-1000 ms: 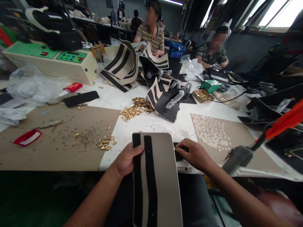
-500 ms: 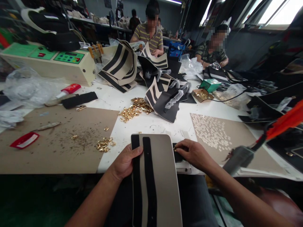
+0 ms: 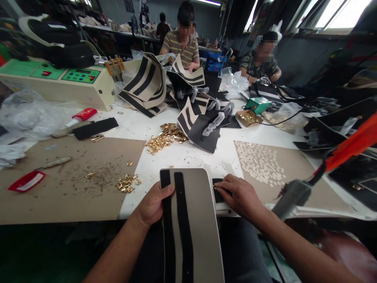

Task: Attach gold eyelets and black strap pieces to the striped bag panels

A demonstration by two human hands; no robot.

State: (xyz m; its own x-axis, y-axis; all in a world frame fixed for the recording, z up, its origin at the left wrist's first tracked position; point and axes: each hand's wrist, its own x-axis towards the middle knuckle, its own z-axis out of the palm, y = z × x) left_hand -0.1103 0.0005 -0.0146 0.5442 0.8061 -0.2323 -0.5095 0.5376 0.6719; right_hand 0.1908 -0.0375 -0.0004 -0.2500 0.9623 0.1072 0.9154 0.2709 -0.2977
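Observation:
My left hand point(image 3: 151, 204) grips the left edge of a beige panel point(image 3: 203, 224) with two black strips, thumb on its face. The panel stands tilted up from my lap at the table edge. To its right, my right hand point(image 3: 243, 196) is closed in a pinch, with a small gold metal piece point(image 3: 215, 186) at the fingertips. Those fingertips are over a small black piece point(image 3: 218, 196), which shows beside the panel; whether the two are joined I cannot tell. The panel's lower end runs out of view.
Gold fittings lie in a large pile point(image 3: 163, 139) and a smaller one point(image 3: 127, 183). Small pale discs point(image 3: 262, 163) cover a brown sheet at right. Striped panels point(image 3: 147, 80) are heaped behind. A grey tool with an orange wrap point(image 3: 294, 196) juts in. Two people sit across the table.
The whole view has shifted slightly, so most things appear a little further left. Both hands keep the same hold, the right fingertips still beside the panel's edge.

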